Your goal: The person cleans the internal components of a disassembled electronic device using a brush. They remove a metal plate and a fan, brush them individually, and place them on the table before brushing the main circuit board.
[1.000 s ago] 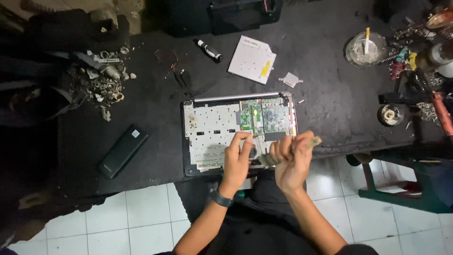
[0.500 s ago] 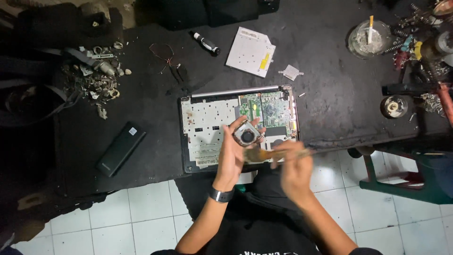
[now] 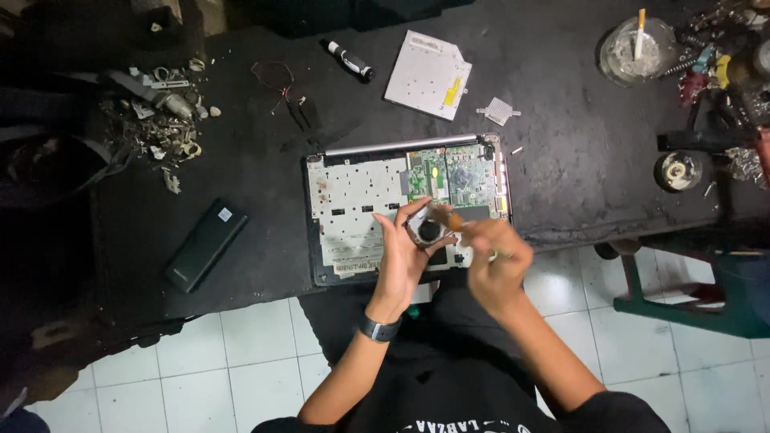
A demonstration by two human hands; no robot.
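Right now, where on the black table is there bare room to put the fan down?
Bare table lies between the battery and the laptop, and right of the laptop, below the heatsink. Crowded: the far right edge with its tools and the screw pile at far left.

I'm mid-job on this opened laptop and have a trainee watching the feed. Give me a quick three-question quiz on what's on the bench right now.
1. True or false: the left hand holds the small round fan up above the opened laptop.
2. What does the right hand hold? A) a brush, B) a screwdriver, C) tweezers.
3. Which thing lies on the dark table left of the laptop?

Key
1. True.
2. A: the brush has its bristles at the fan.
3. The flat black battery pack.
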